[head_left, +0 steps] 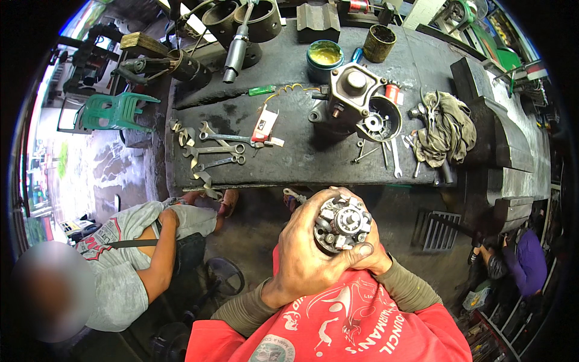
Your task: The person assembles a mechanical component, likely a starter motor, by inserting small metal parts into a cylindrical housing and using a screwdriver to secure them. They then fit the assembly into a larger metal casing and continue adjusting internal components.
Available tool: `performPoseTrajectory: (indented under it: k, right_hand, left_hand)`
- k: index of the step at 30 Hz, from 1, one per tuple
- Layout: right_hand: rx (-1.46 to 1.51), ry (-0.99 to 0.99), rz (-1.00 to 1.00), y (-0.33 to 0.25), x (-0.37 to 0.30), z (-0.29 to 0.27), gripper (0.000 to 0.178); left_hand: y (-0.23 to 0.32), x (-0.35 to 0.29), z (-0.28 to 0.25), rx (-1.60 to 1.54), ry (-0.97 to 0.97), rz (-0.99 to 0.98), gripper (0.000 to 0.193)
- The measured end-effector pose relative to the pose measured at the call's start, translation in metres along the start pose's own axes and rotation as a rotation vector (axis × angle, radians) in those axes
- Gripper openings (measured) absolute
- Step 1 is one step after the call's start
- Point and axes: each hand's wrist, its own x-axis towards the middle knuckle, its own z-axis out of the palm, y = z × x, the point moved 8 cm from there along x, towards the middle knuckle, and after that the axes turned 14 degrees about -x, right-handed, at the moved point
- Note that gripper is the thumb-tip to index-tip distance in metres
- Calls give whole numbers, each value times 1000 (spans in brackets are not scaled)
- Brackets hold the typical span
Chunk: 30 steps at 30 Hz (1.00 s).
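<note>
left hand (307, 256) and right hand (369, 250) clasp round metal part (342, 224)

Both forearms enter from the lower edge, in olive-brown sleeves under red short sleeves, and converge at centre frame in front of the chest. Left hand (304, 250): back toward the camera, wrist bent inward, fingers curled over the top and thumb lying across the lower front, closed in a firm wrap grip. Right hand (375, 256): mostly hidden behind and beneath the left hand, only its outer edge and wrist visible, cupped inward against the left hand; its finger positions cannot be made out.
</note>
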Motion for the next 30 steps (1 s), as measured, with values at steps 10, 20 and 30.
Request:
performPoseTrajectory:
  k: [10, 20, 30]
  right_hand:
    - [58, -4, 162, 3, -14, 3, 116]
    - [-39, 0, 7, -10, -10, 1, 119]
    - [-37, -40, 48, -20, -3, 0, 116]
  left_hand:
    - [2, -9, 2, 109, -89, 99, 85]
    - [1, -10, 4, 93, -84, 95, 87]
    - [54, -10, -14, 394, -121, 451, 33]
